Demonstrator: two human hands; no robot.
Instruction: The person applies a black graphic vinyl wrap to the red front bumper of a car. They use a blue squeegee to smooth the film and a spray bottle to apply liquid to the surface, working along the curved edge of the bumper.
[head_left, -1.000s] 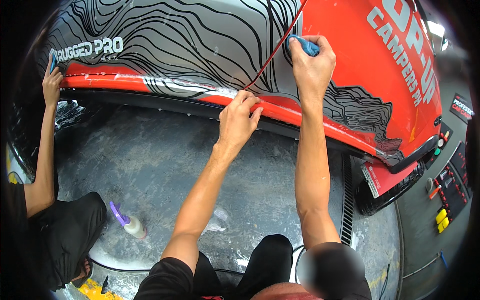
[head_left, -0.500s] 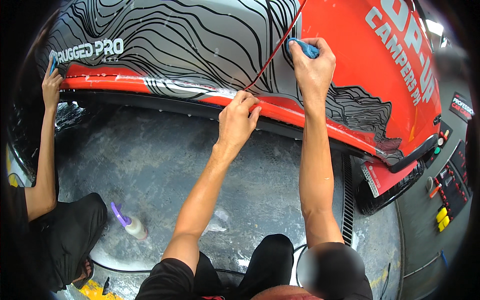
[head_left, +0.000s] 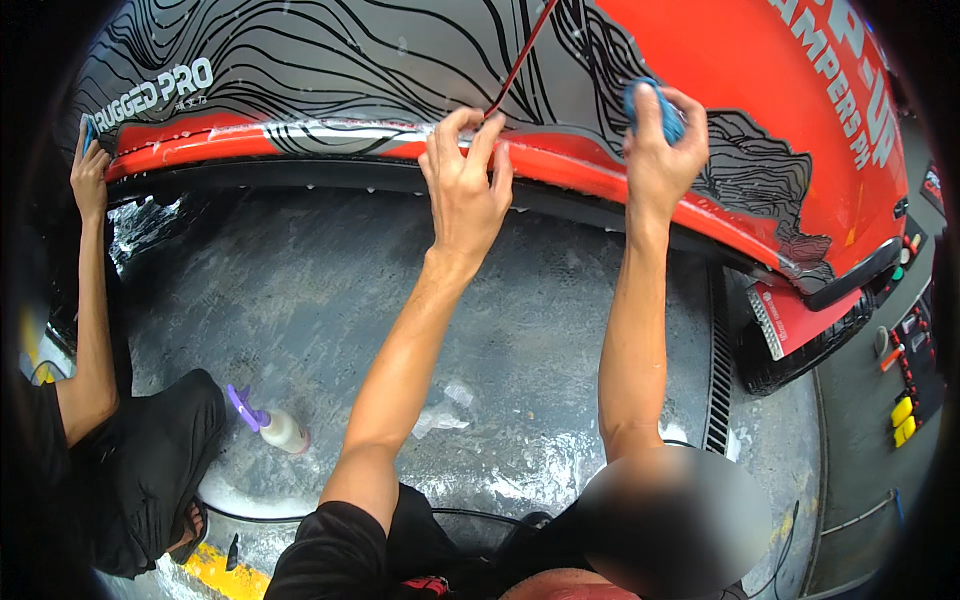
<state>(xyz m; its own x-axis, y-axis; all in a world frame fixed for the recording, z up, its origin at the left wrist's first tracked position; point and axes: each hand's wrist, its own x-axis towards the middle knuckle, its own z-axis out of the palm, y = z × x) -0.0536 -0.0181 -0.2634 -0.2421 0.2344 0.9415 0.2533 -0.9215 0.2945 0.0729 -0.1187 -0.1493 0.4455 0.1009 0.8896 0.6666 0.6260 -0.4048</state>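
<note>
blue, crumpled cloth [head_left: 671, 124] sits gripped between the thumb and fingers of the right hand [head_left: 662, 168], at the silver-grey, black-lined vehicle panel [head_left: 330, 75] (whether it presses on the surface, i cannot tell), to the right of the thin red seam [head_left: 521, 60]. the left hand [head_left: 464, 195] is unclosed, its fingers spread and bent, fingertips near the seam's bottom end and beside the glossy red lower strip [head_left: 575, 171]. farther left, a co-worker's hand [head_left: 90, 182] holds another blue piece [head_left: 88, 134]. below, a whitish spray bottle with a purple trigger [head_left: 285, 433] is on the mottled grey floor [head_left: 300, 280].
</note>
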